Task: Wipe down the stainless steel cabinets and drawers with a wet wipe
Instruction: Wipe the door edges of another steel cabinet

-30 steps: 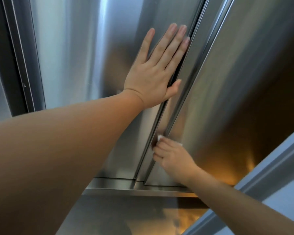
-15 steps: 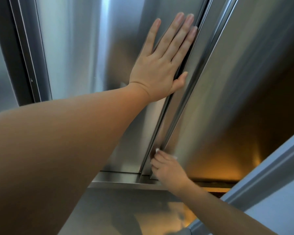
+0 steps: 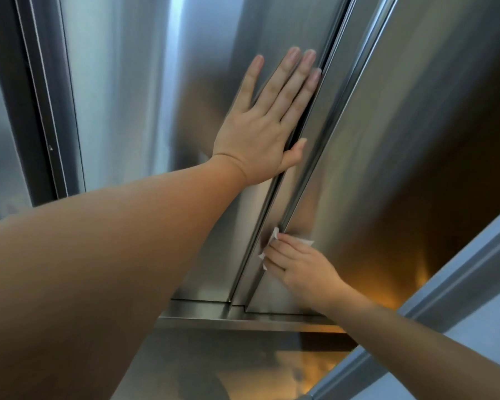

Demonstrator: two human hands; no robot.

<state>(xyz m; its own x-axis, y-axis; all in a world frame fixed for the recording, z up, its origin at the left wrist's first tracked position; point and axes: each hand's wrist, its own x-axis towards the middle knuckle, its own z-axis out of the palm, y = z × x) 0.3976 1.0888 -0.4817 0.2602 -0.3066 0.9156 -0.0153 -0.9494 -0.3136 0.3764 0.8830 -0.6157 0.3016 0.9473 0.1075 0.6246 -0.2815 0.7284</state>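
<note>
Two hands in view: left hand and right hand, both bare and both working against the steel fronts.
Left hand state: lying flat and fully spread on the left cabinet door, fingertips reaching the door's right edge, thumb crossing into the gap; it is holding nothing and appears to be bracing.
Right hand state: fingers are curling loosely over a wet wipe, pressing it against the steel low down.
Wet wipe location: sitting at the lower end of the vertical seam, on the left edge of the right cabinet door; only white corners are showing past the fingers.
Current step (judgement): the right hand is working the wipe along the door edge and handle channel beside the seam.
Progress (judgement): no streaks, wet film or dirt are reading clearly on the brushed steel, so wiped and unwiped areas cannot be told apart. With the wipe low on one door edge, the task is looking partly done at most.
Remaining (judgement): the broad door faces, the horizontal ledge below the doors and the steel panel under it are likely waiting; whether that lower panel is a drawer cannot be told.
Count: two hands, one wet wipe, two tall doors, one seam, one ledge, one lower panel.
Other: a pale frame is crossing the lower right corner.
</note>
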